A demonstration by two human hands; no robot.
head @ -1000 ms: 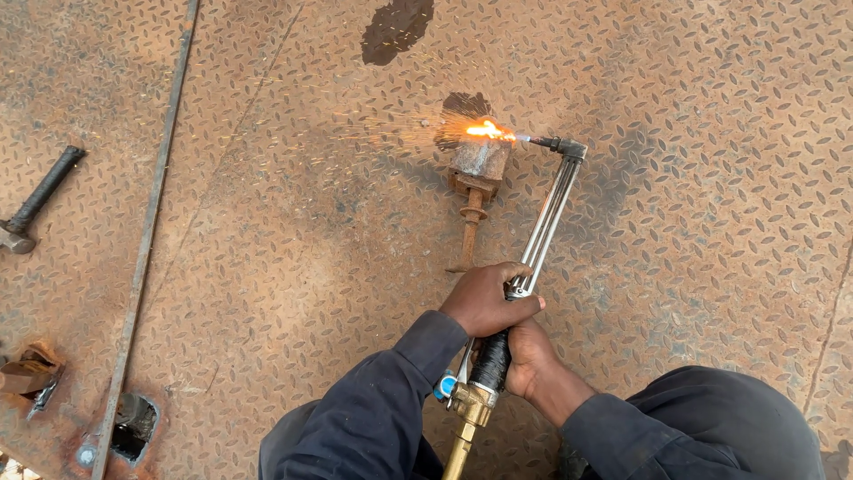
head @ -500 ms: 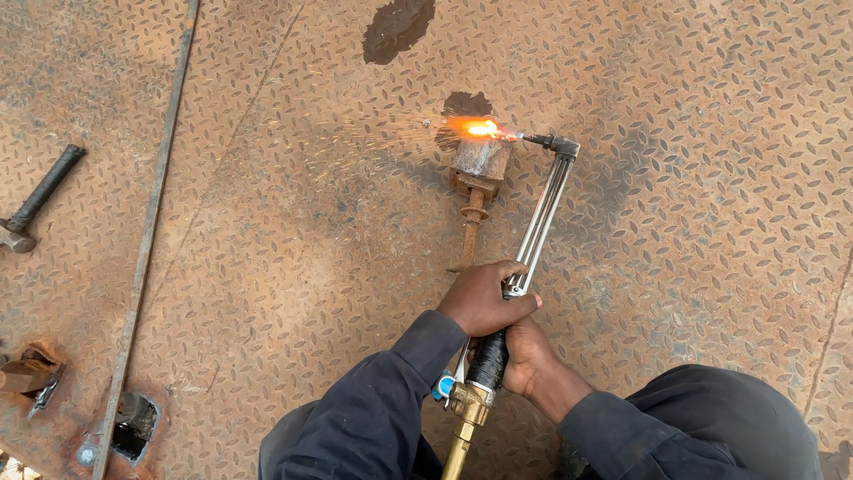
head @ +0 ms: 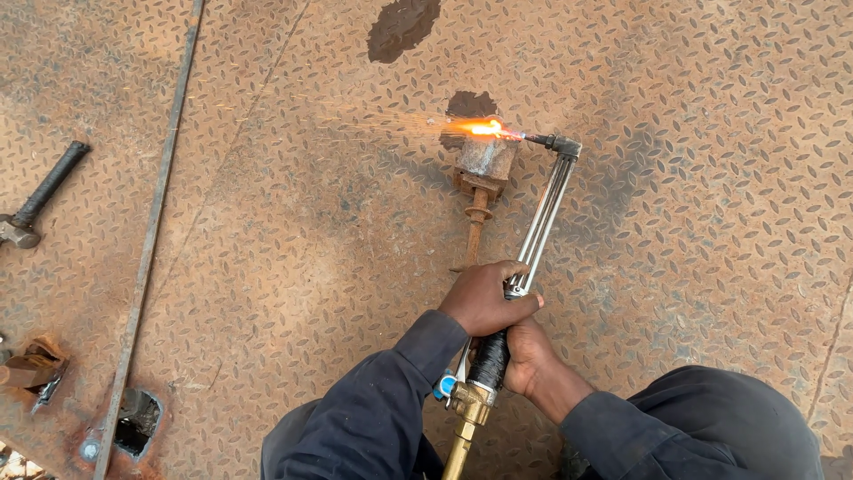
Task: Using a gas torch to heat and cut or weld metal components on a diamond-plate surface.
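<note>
Left hand point(head: 484, 298) wraps fully around the cutting torch point(head: 533, 231) where its tubes meet the handle. Right hand point(head: 524, 356), just behind, grips the black handle, fingers closed. Ahead of both hands, the flame point(head: 480, 128) strikes a rusty metal piece point(head: 482, 169) on the checkered steel plate point(head: 711, 178), throwing sparks leftward.

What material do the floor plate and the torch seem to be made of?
Floor plate: apparently steel, judging by its raised diamond tread and brown rust. Cutting torch: bright silvery metal tubes, probably steel; a yellow, brass-looking fitting at its base; the black grip's material is unclear.
</note>
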